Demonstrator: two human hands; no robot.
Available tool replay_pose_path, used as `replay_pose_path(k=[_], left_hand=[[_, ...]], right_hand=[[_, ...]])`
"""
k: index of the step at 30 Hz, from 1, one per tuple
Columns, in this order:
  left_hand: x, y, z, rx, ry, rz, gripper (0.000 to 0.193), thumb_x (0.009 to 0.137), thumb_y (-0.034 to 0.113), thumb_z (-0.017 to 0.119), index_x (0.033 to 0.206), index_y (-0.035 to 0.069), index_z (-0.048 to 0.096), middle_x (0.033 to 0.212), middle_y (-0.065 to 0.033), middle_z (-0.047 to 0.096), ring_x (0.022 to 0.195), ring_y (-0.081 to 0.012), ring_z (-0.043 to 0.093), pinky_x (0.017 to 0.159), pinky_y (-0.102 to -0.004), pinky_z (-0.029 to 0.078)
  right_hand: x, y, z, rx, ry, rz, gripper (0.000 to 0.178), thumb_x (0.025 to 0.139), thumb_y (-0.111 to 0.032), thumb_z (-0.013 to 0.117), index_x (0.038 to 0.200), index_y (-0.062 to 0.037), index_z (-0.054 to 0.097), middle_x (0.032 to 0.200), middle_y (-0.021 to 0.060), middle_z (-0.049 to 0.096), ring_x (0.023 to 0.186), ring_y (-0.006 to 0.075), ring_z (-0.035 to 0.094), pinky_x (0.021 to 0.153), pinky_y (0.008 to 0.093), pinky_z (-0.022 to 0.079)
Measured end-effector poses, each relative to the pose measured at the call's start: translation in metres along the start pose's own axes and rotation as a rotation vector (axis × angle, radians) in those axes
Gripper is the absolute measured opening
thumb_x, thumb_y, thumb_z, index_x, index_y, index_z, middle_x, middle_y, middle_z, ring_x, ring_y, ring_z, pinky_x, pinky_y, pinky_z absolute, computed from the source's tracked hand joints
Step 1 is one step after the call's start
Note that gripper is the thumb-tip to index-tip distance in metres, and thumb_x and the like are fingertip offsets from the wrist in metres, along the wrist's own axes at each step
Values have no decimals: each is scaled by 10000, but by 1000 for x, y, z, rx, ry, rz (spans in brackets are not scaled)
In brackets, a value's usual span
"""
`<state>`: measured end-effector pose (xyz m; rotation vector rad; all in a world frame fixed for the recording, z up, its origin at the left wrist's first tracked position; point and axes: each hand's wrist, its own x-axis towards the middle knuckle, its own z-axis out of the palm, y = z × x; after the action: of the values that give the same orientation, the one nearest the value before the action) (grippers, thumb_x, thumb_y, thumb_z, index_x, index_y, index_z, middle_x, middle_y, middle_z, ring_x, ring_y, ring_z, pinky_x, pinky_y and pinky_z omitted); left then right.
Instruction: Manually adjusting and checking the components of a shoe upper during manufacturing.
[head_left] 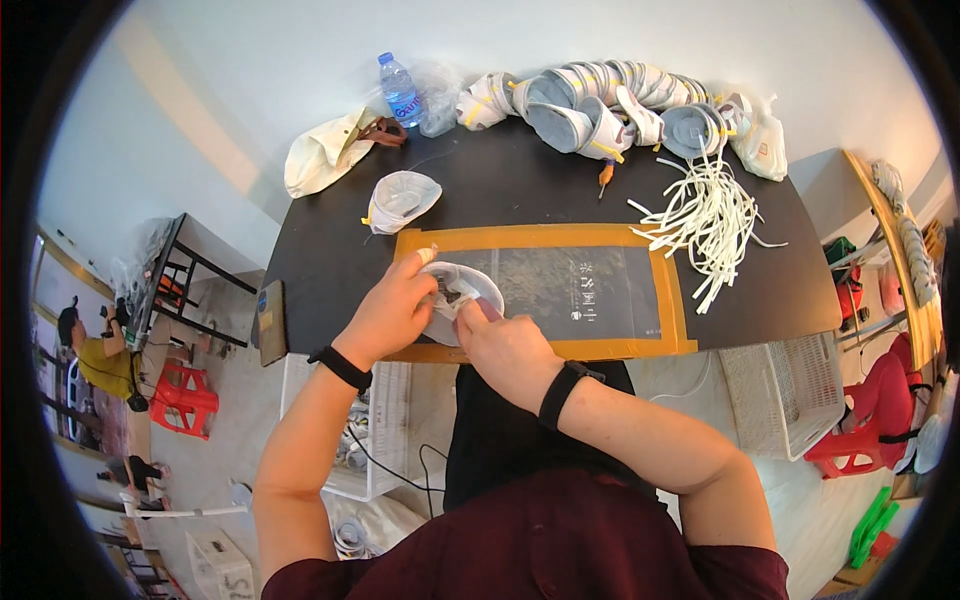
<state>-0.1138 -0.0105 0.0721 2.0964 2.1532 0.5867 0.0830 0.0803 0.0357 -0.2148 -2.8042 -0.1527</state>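
While both hands meet over the near edge of the table (760,270), they hold one white mask (462,297) between them, just above the left end of a clear mat (590,290) taped down with a yellow-brown border. The mask is a moulded cup, round and pale, turned so its hollow faces up; something dark shows inside it, too small to make out. The left hand (392,308) grips the cup's left rim, its forefinger stretched up along the edge, and the right hand (510,345) clasps the lower right rim with fingers curled under and the thumb pressed on top. Each wrist wears a black band. Farther back on the dark tabletop a second mask (400,200) lies alone, hollow up, with a yellow strap at its side. Along the far edge runs a long row of stacked masks (600,105), beside a water bottle (400,90) and a cream cloth bag (325,150). A loose heap of white straps (705,215) sprawls to the right of the mat, well apart from the hands.
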Motion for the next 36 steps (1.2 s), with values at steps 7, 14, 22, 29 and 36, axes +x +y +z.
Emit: replay_pose_path(k=[7, 14, 22, 29, 36], left_hand=[[5, 14, -11, 71, -71, 4, 141, 765, 82, 678, 877, 20, 617, 1376, -166, 489, 1268, -359, 462, 986, -409, 466], [5, 9, -4, 202, -70, -30, 140, 773, 114, 697, 817, 0, 628, 1323, -154, 517, 1249, -334, 476, 956, -409, 486], [0, 6, 11, 127, -12, -130, 124, 781, 86, 688, 852, 2, 629, 1339, -163, 508, 1222, -357, 488, 967, -405, 476], [3, 10, 9, 25, 31, -154, 97, 765, 87, 682, 786, 4, 638, 1338, -170, 531, 1234, -364, 486, 955, -419, 477], [7, 13, 26, 37, 64, -276, 206, 798, 197, 697, 733, 4, 659, 1300, -171, 563, 1229, -386, 484, 955, -439, 473]], right_hand=[[6, 3, 13, 206, -68, 36, 332, 810, -70, 597, 1116, 60, 597, 1027, 154, 583, 610, 183, 667, 498, 308, 549], [5, -3, 4, 42, -19, 14, 386, 810, -118, 602, 1165, 29, 564, 936, 99, 550, 591, 188, 653, 494, 313, 543], [6, -4, 6, 101, -45, 28, 417, 821, -119, 595, 1206, 35, 550, 975, 114, 555, 582, 192, 651, 514, 305, 547], [4, -4, 11, 69, 22, -13, 404, 808, -127, 604, 1174, 43, 577, 1032, 155, 566, 569, 180, 648, 471, 288, 527], [4, -10, 8, 11, -47, 51, 490, 827, -136, 584, 1286, 25, 526, 1003, 112, 560, 578, 169, 647, 502, 281, 533]])
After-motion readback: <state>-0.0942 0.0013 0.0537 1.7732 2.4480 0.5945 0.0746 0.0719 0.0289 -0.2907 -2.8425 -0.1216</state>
